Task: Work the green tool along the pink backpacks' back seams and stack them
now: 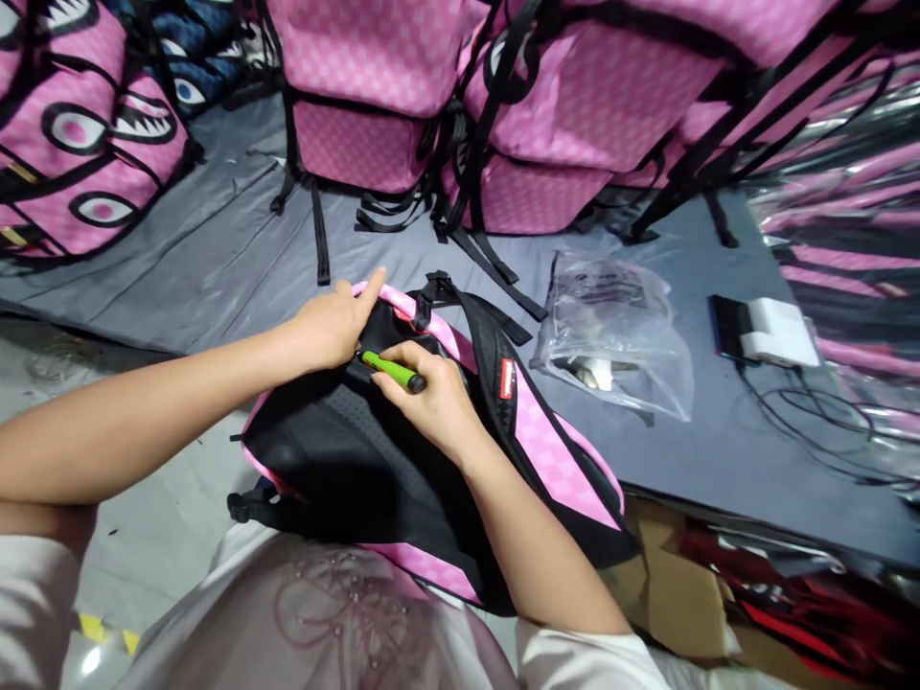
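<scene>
Grasping a slim lime-green, pen-shaped tool with a black end (397,373) in your closed right hand (435,391), you hold its tip just beside your left hand (329,328), over a black-and-pink fabric backpack (309,443). That backpack lies with its black padded side up at the near edge of the grey cloth-covered table (222,278), close to your torso. Your left hand rests on its far left part, index finger extended at the pink trim (398,300); whether the hidden fingers pinch the fabric, I cannot tell. To the right lies a clear plastic bag (618,335).
</scene>
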The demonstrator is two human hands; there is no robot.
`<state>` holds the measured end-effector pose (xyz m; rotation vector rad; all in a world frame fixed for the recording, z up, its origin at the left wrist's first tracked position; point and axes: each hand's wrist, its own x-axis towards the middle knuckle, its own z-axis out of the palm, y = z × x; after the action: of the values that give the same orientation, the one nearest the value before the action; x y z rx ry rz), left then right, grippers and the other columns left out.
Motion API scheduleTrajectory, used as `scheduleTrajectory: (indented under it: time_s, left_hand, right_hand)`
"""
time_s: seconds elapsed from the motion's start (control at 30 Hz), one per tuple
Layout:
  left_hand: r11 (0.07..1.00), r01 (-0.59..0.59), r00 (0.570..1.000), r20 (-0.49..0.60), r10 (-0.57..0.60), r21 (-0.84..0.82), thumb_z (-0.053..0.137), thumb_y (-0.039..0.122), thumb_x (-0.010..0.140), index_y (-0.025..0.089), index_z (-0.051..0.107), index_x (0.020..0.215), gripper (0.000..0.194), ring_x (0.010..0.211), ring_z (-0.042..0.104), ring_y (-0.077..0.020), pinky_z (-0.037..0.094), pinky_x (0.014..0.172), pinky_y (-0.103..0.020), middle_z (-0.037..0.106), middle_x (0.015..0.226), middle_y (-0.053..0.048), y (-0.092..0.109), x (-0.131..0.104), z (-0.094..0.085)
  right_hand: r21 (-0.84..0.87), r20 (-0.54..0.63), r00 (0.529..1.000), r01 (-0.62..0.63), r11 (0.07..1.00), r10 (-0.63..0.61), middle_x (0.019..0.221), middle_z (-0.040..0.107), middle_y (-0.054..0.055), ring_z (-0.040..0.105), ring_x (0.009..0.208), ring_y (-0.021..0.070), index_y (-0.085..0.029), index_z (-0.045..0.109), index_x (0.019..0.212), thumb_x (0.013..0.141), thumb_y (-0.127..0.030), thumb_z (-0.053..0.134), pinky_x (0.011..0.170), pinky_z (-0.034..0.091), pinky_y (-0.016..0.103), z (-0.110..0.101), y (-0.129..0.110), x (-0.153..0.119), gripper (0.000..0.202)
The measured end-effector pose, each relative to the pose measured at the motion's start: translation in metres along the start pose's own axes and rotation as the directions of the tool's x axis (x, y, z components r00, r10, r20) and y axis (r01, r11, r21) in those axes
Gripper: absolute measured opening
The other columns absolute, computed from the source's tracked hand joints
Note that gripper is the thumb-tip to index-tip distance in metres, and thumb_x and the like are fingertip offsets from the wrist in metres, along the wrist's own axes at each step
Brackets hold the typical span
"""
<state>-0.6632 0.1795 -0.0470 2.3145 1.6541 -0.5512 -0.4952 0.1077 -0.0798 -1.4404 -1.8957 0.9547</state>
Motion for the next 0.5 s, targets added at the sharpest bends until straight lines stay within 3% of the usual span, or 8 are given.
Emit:
scheduleTrajectory:
  time_s: [0.33,0.5]
  left_hand:
    - [0.999,-0.032,0.999,-0.026,0.033,0.034,0.06,0.033,0.091,0.02,-0.009,0.16,0.098,0.105,0.068,-0.0346,0.054,0.081,-0.037,0.051,0.13,-0.022,-0.0035,0.0088,0.0033]
    - [1.0,-0.009,1.0,-0.018,0.009,0.024,0.059,0.031,0.091,0.022,-0.008,0.16,0.097,0.106,0.068,-0.0331,0.054,0.083,-0.036,0.051,0.131,-0.022,-0.0024,0.0092,0.0044]
  right_hand:
    - [-0.099,-0.063,0.997,-0.052,0.994,0.046,0.094,0.079,0.001,0.074,0.082,0.0212,-0.024,0.073,0.1,0.087,-0.024,0.071,0.074,0.051,0.029,0.0066,-0.0044,0.0012,0.014]
    - [-0.05,-0.036,0.999,-0.025,0.998,0.023,0.099,0.079,0.0,0.075,0.088,0.0214,-0.025,0.074,0.102,0.086,-0.02,0.071,0.079,0.053,0.03,0.0073,-0.0031,0.0025,0.017]
